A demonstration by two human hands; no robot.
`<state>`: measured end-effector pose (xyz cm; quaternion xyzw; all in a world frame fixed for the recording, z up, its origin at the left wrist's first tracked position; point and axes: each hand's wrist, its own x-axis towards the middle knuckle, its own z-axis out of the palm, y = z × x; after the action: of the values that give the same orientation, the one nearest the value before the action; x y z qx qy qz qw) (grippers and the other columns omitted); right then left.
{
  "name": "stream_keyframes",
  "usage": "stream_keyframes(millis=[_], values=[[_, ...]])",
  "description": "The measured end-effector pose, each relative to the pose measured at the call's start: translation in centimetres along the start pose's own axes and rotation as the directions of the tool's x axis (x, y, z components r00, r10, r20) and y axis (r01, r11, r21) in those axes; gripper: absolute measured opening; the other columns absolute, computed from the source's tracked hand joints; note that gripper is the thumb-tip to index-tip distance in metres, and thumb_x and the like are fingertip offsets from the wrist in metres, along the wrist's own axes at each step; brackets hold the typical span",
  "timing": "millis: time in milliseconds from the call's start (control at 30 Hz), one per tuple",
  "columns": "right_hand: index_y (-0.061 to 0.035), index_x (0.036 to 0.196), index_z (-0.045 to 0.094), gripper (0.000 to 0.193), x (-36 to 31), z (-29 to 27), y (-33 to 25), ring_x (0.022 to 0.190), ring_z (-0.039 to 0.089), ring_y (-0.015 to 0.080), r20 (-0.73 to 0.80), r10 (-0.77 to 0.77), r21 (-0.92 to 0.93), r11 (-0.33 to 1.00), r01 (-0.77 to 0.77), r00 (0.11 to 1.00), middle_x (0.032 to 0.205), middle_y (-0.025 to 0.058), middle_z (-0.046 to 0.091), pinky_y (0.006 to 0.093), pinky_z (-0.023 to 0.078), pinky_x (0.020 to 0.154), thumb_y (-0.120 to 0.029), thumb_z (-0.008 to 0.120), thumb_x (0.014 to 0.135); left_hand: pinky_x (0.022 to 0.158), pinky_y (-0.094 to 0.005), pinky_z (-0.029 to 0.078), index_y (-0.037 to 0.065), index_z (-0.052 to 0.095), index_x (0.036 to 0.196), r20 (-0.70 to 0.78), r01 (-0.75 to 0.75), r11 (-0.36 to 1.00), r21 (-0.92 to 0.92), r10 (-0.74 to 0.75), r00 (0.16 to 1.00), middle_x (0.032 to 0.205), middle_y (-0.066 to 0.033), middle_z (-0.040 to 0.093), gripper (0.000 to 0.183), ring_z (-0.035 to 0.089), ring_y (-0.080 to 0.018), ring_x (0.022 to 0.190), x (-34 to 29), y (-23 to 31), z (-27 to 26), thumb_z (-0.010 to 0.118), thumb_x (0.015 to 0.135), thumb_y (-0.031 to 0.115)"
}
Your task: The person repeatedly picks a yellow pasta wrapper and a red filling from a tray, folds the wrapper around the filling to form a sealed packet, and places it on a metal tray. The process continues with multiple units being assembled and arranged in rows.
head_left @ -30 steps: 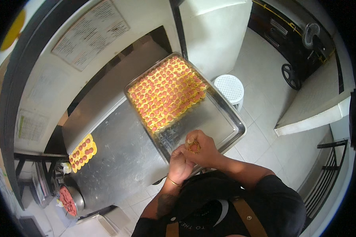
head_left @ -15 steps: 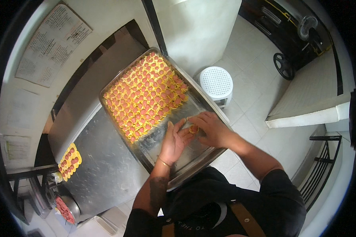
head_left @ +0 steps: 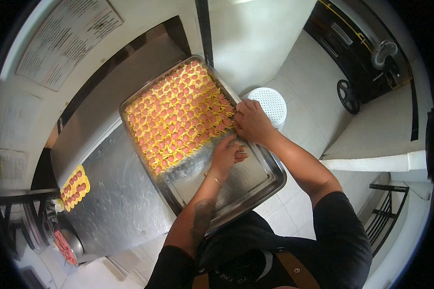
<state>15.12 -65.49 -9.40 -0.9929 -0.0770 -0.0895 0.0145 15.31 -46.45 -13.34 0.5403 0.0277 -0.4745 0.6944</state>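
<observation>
Here left grip [head_left: 225, 157] hangs apart, right grip [head_left: 252, 123] unclear, near frilly meat-topped pieces [head_left: 178, 115]

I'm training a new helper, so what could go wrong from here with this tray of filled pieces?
The filled pieces sit packed closely on the metal tray, so they might stick together or get squashed. The right hand, at the tray's right-hand side, could nudge the end ones out of line. The left hand, close to the nearer rows, might brush and disturb them.
</observation>
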Motion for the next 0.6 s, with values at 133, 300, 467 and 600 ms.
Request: stream_keyframes(millis=[133,300,467,600], values=[[-0.0065,0.101,0.072,0.023,0.8,0.3,0.2,0.119,0.053,0.0319,-0.015,0.023,0.037,0.999,-0.022,1.000,0.112,0.0132,0.061,0.0432,0.043,0.101,-0.021,0.065,0.085,0.079,-0.0366,0.061,0.003,0.045,0.148,-0.013,-0.053,0.999,-0.005,0.053,0.999,0.108,-0.0129,0.069,0.046,0.071,-0.0232,0.087,1.6,0.7,0.8,0.054,0.107,0.023],[-0.0048,0.099,0.069,0.019,1.7,0.9,0.4,0.112,0.056,0.0333,-0.027,0.078,0.093,0.993,-0.075,0.997,0.109,0.0142,0.062,0.0421,0.048,0.095,-0.014,0.065,0.083,0.076,-0.0367,0.062,0.002,0.046,0.147,-0.049,-0.045,0.999,0.022,0.046,0.998,0.101,-0.0106,0.069,0.045,0.071,-0.0215,0.083,2.2,1.2,1.2,0.054,0.107,0.021],[-0.0036,0.102,0.066,0.022,2.0,0.1,0.1,0.108,0.057,0.0346,-0.046,0.142,0.131,0.982,-0.135,0.989,0.107,0.0153,0.062,0.0450,0.049,0.091,-0.012,0.065,0.082,0.070,-0.0353,0.062,0.002,0.045,0.147,-0.068,-0.080,0.997,0.001,0.080,0.994,0.097,-0.0096,0.070,0.046,0.071,-0.0206,0.074,2.7,0.0,1.2,0.056,0.106,0.020],[-0.0036,0.101,0.066,0.024,-0.4,-2.9,-1.4,0.104,0.059,0.0368,-0.035,0.209,0.212,0.957,-0.197,0.977,0.101,0.0160,0.063,0.0462,0.051,0.087,-0.013,0.071,0.080,0.069,-0.0337,0.062,0.003,0.045,0.148,-0.026,-0.039,0.998,-0.041,0.038,0.999,0.099,-0.0102,0.071,0.049,0.071,-0.0190,0.075,2.7,1.2,0.8,0.059,0.104,0.017]])
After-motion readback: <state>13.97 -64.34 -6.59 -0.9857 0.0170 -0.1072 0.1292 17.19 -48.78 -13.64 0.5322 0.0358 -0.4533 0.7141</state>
